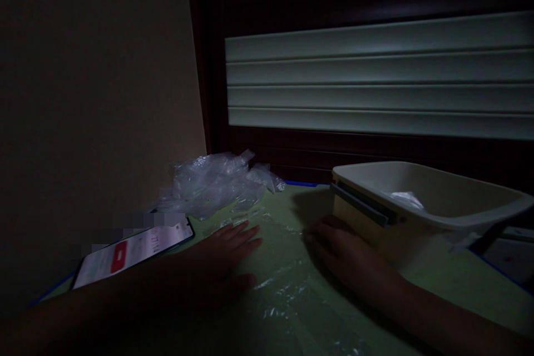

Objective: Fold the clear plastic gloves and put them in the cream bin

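Note:
My left hand (pixel 227 258) lies with its fingers spread over the green surface, at the edge of a thin clear plastic sheet (pixel 308 306). Nothing is in it. My right hand (pixel 337 245) rests beside the white bin (pixel 375 231), its fingers bent down toward the surface; whether they hold anything is hidden in the dim light. A heap of clear plastic bags (pixel 212 183) lies beyond my left hand. The phone (pixel 137 250) with a lit screen is left of my left hand. Inside the bin is a bit of shiny plastic (pixel 409 199).
The green table surface (pixel 292 206) has a blue edge. Behind it stands a dark wood panel (pixel 271 150) with pale horizontal slats (pixel 375 78). A plain wall (pixel 100 94) rises on the left. Beyond the right edge, a pale object (pixel 509 256) shows dimly.

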The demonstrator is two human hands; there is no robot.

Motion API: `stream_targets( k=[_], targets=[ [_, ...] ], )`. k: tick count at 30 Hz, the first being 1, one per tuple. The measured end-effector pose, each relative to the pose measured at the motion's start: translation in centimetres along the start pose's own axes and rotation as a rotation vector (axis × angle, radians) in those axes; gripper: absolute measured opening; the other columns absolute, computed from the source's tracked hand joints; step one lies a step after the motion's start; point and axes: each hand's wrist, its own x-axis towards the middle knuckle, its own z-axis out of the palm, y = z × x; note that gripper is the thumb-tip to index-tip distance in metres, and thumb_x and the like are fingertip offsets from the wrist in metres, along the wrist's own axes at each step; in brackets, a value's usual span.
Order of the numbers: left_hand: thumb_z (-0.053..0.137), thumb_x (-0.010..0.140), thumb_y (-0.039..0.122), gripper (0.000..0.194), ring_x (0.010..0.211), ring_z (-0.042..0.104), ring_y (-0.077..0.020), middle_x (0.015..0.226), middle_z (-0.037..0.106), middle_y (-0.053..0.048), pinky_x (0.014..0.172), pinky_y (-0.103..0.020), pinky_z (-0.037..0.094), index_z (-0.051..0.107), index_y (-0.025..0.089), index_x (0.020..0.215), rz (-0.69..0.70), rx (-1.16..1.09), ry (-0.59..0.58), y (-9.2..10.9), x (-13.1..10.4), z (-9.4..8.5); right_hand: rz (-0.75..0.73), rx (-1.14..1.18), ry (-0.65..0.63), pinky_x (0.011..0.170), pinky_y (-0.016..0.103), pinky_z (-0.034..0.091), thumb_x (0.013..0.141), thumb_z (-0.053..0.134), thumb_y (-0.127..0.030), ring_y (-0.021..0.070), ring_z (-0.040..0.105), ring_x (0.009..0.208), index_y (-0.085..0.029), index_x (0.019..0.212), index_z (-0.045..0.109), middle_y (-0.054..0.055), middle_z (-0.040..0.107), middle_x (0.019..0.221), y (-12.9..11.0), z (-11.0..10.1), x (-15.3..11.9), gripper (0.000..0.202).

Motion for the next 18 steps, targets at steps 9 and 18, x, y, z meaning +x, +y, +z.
stream_targets(
  k=[9, 18],
  targets=[
    [0.032, 0.092, 0.049, 0.062, 0.134, 0.016, -0.0334, 0.147, 0.019, -0.016, 0.106, -0.053, 0.023, 0.028, 0.010, 0.140, -0.022, 0.025, -0.003, 0.5, 0.1, -0.2, -0.059, 0.255, 0.101, 0.058, 0.029, 0.042, 0.090, 0.033, -0.029, 0.0175, 0.057, 0.064, -0.020, 0.078, 0.046, 0.004, 0.058, 0.072, -0.3, 0.9, -0.1, 0.019],
    [0.030, 0.092, 0.051, 0.062, 0.134, 0.018, -0.0309, 0.146, 0.021, -0.015, 0.107, -0.050, 0.024, 0.028, 0.012, 0.140, 0.010, 0.045, 0.029, 0.2, 0.1, -0.1, -0.005, 0.547, 0.262, 0.065, 0.031, 0.046, 0.077, 0.045, -0.026, 0.0190, 0.057, 0.073, -0.020, 0.087, 0.052, 0.004, 0.059, 0.079, -0.1, 1.1, 0.3, 0.014]
  ],
)
